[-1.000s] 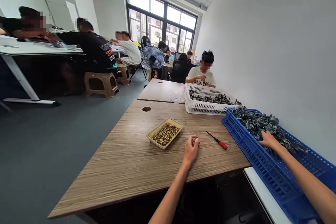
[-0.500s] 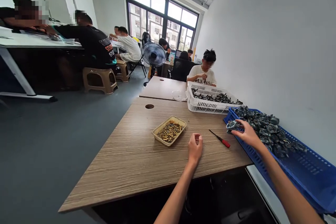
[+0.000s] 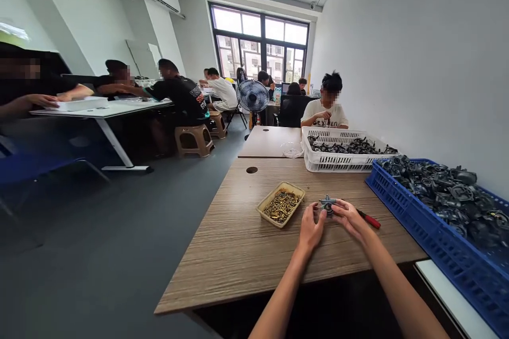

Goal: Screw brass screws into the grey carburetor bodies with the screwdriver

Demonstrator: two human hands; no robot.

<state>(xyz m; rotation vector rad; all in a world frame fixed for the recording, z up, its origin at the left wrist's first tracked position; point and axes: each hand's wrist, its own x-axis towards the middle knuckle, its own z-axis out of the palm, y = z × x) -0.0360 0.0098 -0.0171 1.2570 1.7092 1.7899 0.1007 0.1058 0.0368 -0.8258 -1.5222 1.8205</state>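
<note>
Metal part (image 3: 326,204), grey, sits between both hands above or on the worktop (image 3: 238,254); can't tell if it touches the surface. Left hand (image 3: 311,226) pinches it from the left, thumb and fingers at its near edge; right hand (image 3: 350,217) pinches the right side, fingers curled in. Contact points partly hidden by the fingers. Step in hand, as judged: holding and orienting one part two-handed. Next move seems to call for a steady hold from one hand if the other lets go, as the shape looks uneven. Shallow tray (image 3: 270,219) of brass-coloured pieces (image 3: 280,205) is near, left of the left hand. Red-handled tool (image 3: 371,221), likely a screwdriver, lies just beside the right hand, its far end hidden. Blue crate (image 3: 409,214) on the right is heaped with similar grey parts (image 3: 449,193); white crate (image 3: 342,161) beyond holds darker pieces.
</note>
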